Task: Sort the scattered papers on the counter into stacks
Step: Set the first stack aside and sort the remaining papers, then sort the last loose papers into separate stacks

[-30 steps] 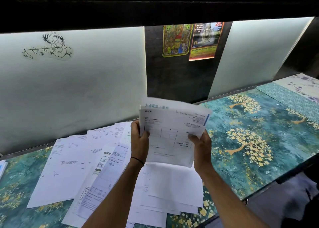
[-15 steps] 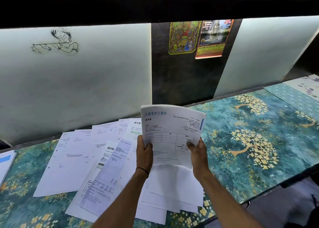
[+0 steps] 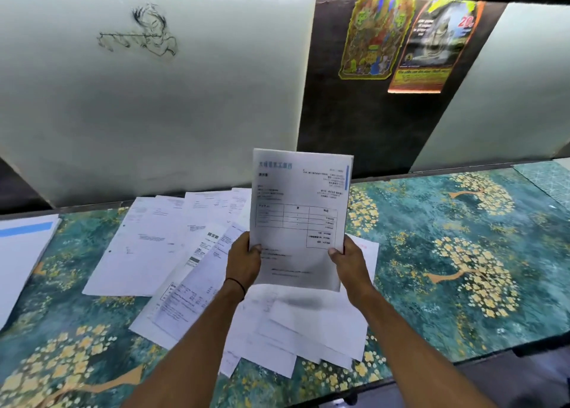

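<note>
The flat teal counter [image 3: 416, 315] is showing yellow-blossomed trees. The white printed paper sheet [image 3: 299, 222] is bearing a blue heading.

- Counter [image 3: 447, 253]: teal top printed with yellow-blossomed trees, running along the wall.
- Papers [image 3: 145, 247]: white printed sheets, fanned out and overlapping across its middle, several askew.
- Slip [image 3: 188, 299]: narrow printed sheet lying slantwise over them.
- Blank sheets [image 3: 320, 327]: overlapping near the front edge.
- Stack [image 3: 18, 262]: at the left edge, top sheet with a blue band, apart from the rest.
</note>
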